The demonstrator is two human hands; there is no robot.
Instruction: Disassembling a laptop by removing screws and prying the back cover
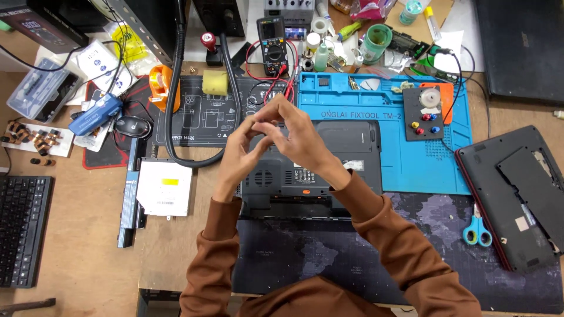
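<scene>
Left hand (244, 147) & right hand (294, 136) meet fingertip to fingertip above upturned laptop (329, 170) on blue mat (405, 164), fingers pinched, likely on sth tiny; can't tell what. Tabletop (76, 246) cluttered.

A matt grey plastic laptop base (311, 170) is seen on a smooth blue rubbery mat (411, 158), with bare wood tabletop (76, 258) at nine o'clock.
</scene>
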